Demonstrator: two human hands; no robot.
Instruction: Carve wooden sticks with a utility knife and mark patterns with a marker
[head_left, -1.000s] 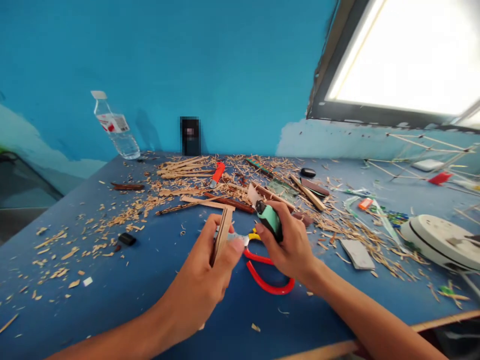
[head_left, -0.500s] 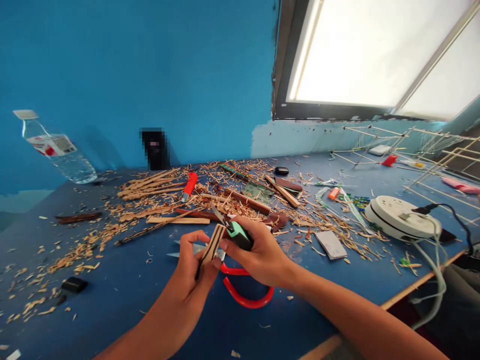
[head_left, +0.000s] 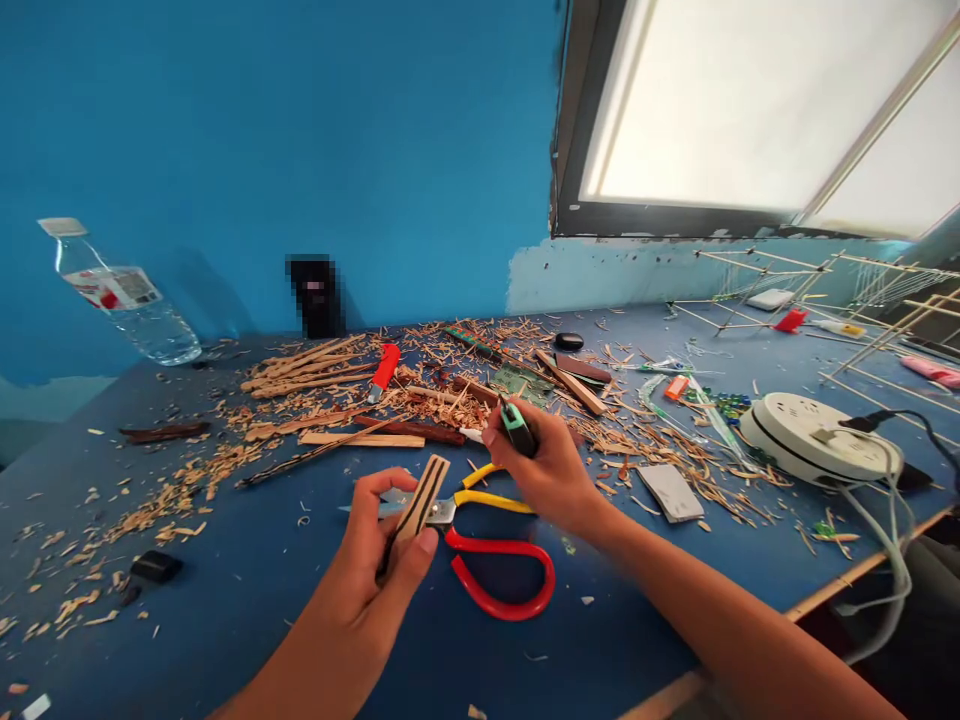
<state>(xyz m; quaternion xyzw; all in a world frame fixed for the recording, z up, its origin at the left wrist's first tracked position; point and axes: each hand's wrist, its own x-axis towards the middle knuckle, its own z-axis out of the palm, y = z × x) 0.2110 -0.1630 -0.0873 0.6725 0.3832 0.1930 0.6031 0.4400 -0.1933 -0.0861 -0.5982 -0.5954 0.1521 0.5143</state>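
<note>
My left hand [head_left: 386, 560] is closed around a small striped piece of wood [head_left: 425, 497], pale with dark lines, its upper end sticking out past the fingers. In my right hand [head_left: 551, 465] is a green and black utility knife [head_left: 517, 428], its tip pointing up and away from me. A gap separates the knife from the wood. Beneath my hands lie scissors [head_left: 504, 578] with one red handle and one yellow handle; my left hand hides part of their blades. A red utility knife [head_left: 385, 373] rests farther back among wood shavings.
Wood strips [head_left: 304, 368] and shavings cover the table's back half. A tilted water bottle [head_left: 142, 310] is at the left. To the right are a round white power strip [head_left: 821, 435] with cables, a small pale card [head_left: 671, 492] and stick frames [head_left: 757, 285]. A black object [head_left: 156, 566] lies front left.
My right hand has drawn the knife away from the wood, up and to the right. The scissors' yellow handle has come into view. My left hand keeps its hold.
</note>
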